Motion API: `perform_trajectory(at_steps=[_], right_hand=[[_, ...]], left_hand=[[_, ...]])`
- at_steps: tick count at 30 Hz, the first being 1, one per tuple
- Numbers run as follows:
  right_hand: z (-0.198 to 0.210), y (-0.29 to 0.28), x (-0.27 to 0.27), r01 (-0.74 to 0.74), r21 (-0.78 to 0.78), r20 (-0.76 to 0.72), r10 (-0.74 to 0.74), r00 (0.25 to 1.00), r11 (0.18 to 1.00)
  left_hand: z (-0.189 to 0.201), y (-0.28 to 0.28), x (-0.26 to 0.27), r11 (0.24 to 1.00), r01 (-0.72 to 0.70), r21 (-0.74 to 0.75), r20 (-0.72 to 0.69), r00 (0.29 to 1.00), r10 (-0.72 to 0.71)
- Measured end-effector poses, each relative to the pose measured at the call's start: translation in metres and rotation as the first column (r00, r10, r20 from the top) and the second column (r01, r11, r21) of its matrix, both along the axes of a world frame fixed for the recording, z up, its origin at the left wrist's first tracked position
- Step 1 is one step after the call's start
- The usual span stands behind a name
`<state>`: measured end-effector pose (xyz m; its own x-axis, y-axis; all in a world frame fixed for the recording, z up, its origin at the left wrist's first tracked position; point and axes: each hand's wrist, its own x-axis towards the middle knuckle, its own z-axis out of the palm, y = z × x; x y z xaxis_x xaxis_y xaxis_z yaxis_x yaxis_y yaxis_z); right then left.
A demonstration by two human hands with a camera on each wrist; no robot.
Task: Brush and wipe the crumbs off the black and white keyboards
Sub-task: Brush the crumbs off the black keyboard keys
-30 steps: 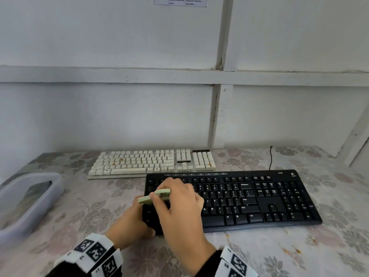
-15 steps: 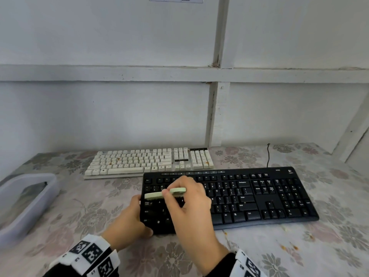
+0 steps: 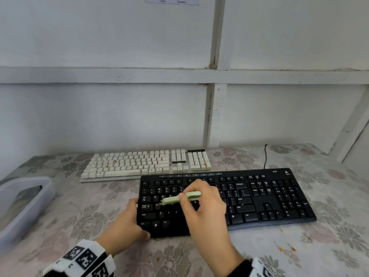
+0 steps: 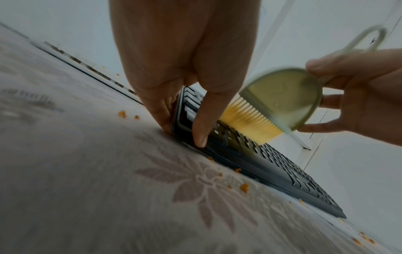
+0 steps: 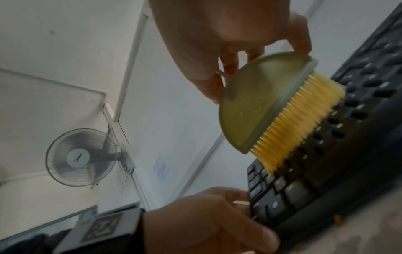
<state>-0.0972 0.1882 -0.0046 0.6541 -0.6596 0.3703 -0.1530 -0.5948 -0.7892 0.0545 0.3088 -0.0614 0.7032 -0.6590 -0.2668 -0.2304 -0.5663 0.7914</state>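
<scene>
The black keyboard (image 3: 259, 198) lies near me on the flowered tablecloth, the white keyboard (image 3: 143, 162) behind it with orange crumbs on its keys. My left hand (image 3: 127, 222) grips the black keyboard's left front corner (image 4: 180, 123), thumb on the keys. My right hand (image 3: 205, 208) pinches a pale green half-round brush (image 3: 180, 197) with yellow bristles (image 5: 300, 120). The bristles touch the letter keys at the keyboard's left part (image 4: 250, 123).
A translucent plastic tub (image 3: 22, 204) stands at the table's left edge. Orange crumbs (image 3: 287, 248) lie on the cloth in front of the black keyboard (image 4: 243, 187). A cable (image 3: 265, 156) runs back from the black keyboard. The white wall stands close behind.
My right hand has carried the brush to the right along the black keyboard's letter rows. The left hand keeps its hold on the corner.
</scene>
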Motion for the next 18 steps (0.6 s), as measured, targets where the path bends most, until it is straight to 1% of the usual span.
perform_trajectory(at_steps=[2,4,6,8,11,13,16,17,18], right_hand=[[-0.002,-0.009,-0.006,0.097,-0.043,-0.041,-0.099,0.994,0.994],[-0.001,-0.016,-0.012,0.141,-0.068,0.007,-0.141,0.99,0.988],[0.001,-0.017,-0.014,0.087,-0.022,0.091,-0.085,0.992,0.996],[0.002,-0.014,-0.013,0.013,0.023,0.133,-0.016,0.991,1.0],[-0.003,-0.015,-0.014,-0.035,0.034,0.099,0.032,0.995,0.999],[-0.007,-0.021,-0.018,0.018,0.005,0.076,-0.018,0.997,1.0],[-0.01,-0.032,-0.025,0.163,-0.077,0.069,-0.158,0.985,0.984],[-0.009,-0.032,-0.027,0.168,-0.07,0.082,-0.162,0.983,0.983],[-0.007,-0.031,-0.028,0.138,-0.043,0.101,-0.133,0.986,0.99]], left_hand=[[0.0,0.001,0.0,1.0,0.002,-0.003,-0.003,1.0,-0.002],[0.0,0.001,-0.001,1.0,0.006,-0.005,-0.007,1.0,-0.006],[0.001,0.0,-0.002,1.0,0.011,-0.008,-0.003,1.0,-0.011],[0.002,0.0,-0.003,1.0,0.01,-0.01,0.0,1.0,-0.01],[0.002,0.0,-0.003,1.0,0.012,-0.007,0.002,1.0,-0.012],[0.002,0.001,-0.002,1.0,0.009,-0.013,-0.008,1.0,-0.009],[0.002,0.0,-0.002,1.0,0.01,-0.02,-0.013,1.0,-0.011],[0.003,0.0,-0.003,1.0,0.012,-0.021,-0.011,1.0,-0.013],[0.003,0.0,-0.003,1.0,0.012,-0.021,-0.009,1.0,-0.012]])
